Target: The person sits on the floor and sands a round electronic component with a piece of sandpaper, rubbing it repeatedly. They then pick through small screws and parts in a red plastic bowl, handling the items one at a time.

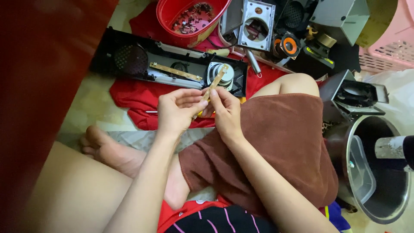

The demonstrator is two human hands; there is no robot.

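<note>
1. The left hand (177, 113) and right hand (226, 113) meet above the lap and share one narrow tan strip (214, 83), which looks like a slim circuit strip. The strip rises on a slant from between the hands, with its top end in front of the round speaker (221, 74).
2. The left fingers (195, 105) are curled shut around the strip's lower end, thumb against forefinger. The right fingers pinch it just above, also closed. Neither hand has anything else in it.
3. In my judgement the strip is being worked or looked over by hand, so the grip should stay on its edges, close together, with the lower hand as anchor and the upper hand doing the fine movement.
4. A strip this thin would likely snap or kink if bent from its far end, so any force should be short and close to the pinch.
5. Keeping it over the brown towel (276, 142) on the lap would let small parts that come loose land softly instead of on the floor (92, 103).
6. The long black housing (129, 60) lies just beyond the hands on a red cloth (129, 97). A second tan strip (174, 71) sits inside it.
7. The red bowl (189, 19) of small metal bits stands behind the housing, within reach for loose pieces.
</note>
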